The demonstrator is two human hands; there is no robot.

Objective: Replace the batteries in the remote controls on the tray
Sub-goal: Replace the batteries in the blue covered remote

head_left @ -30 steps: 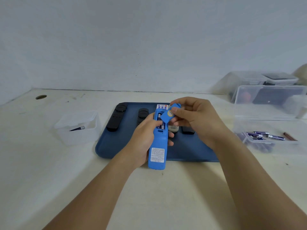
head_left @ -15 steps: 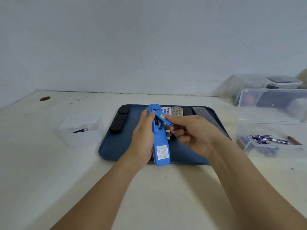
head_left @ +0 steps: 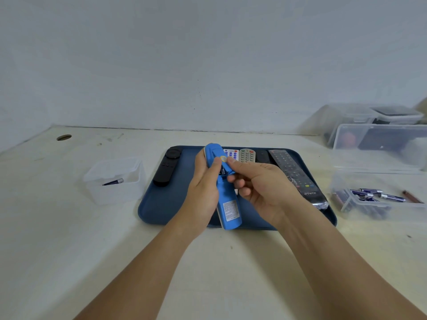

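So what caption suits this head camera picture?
Left hand steadies blue remote; right hand fits its battery cover.

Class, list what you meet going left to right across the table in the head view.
Small white tub → black remote → blue remote → long dark remote → clear box of batteries.

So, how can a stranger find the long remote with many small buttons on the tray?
Look at the blue tray in the middle of the table. On its right side lies the long dark remote, angled toward the tray's right edge. It is the longest one there, with white letters at its near end.
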